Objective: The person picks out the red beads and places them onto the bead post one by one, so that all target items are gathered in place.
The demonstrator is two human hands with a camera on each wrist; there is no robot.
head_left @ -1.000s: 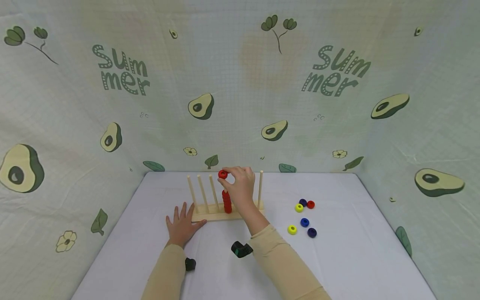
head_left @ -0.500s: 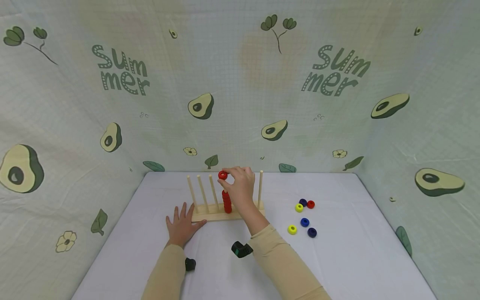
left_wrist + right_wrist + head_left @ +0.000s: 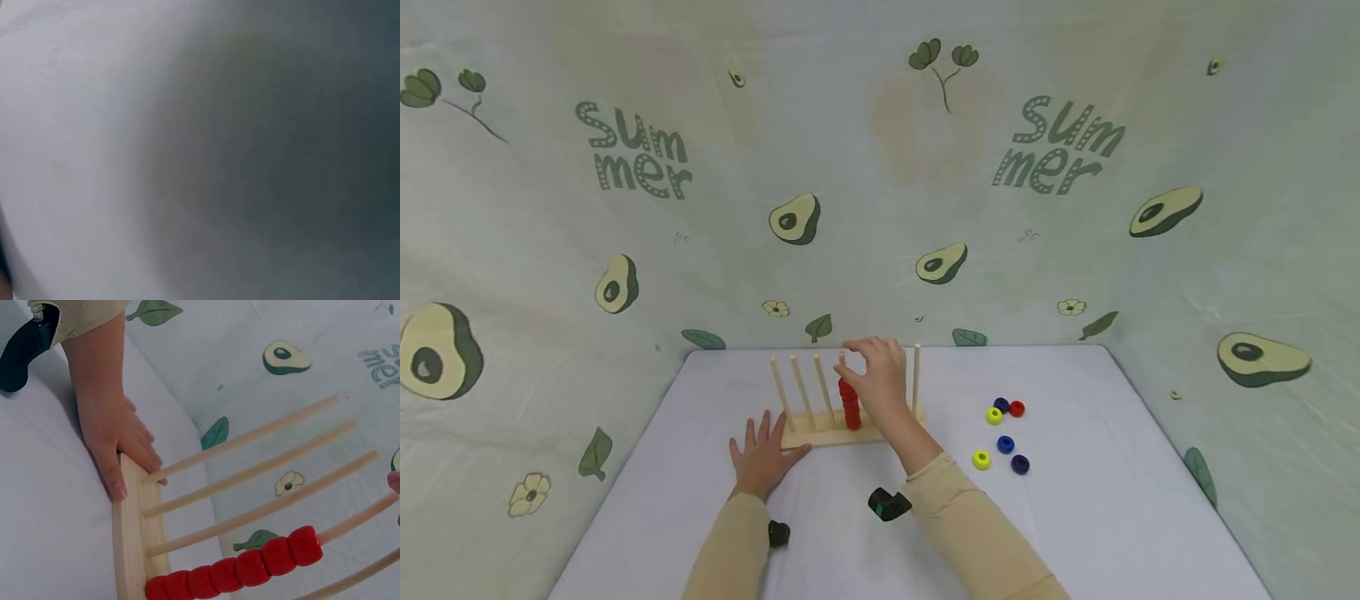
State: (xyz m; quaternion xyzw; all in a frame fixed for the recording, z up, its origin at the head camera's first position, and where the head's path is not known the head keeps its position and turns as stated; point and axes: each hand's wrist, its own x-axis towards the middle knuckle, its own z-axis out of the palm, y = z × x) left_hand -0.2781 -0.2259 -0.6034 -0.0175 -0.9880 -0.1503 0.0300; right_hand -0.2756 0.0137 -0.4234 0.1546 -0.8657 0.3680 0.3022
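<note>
A wooden stand (image 3: pixel 831 437) holds a row of upright pegs. Red beads (image 3: pixel 850 406) are stacked on one peg near the middle, and in the right wrist view the red beads (image 3: pixel 250 567) form an unbroken column with bare peg above. My right hand (image 3: pixel 883 385) is at the top of that peg, thumb and forefinger apart on either side, holding no bead. My left hand (image 3: pixel 762 460) rests with spread fingers at the stand's left end; the right wrist view has this left hand (image 3: pixel 112 434) touching the base. Only a blurred pale surface fills the left wrist view.
Loose beads lie on the white table right of the stand: a red bead (image 3: pixel 1017 408), yellow beads (image 3: pixel 981 460), a blue bead (image 3: pixel 1005 445) and dark blue beads (image 3: pixel 1020 464). A patterned cloth (image 3: pixel 850 150) rises behind the table.
The red bead that my right hand pinched over the peg has dropped onto the stack. My right thumb and forefinger have let go. My left hand stays on the stand; the head view has shifted slightly.
</note>
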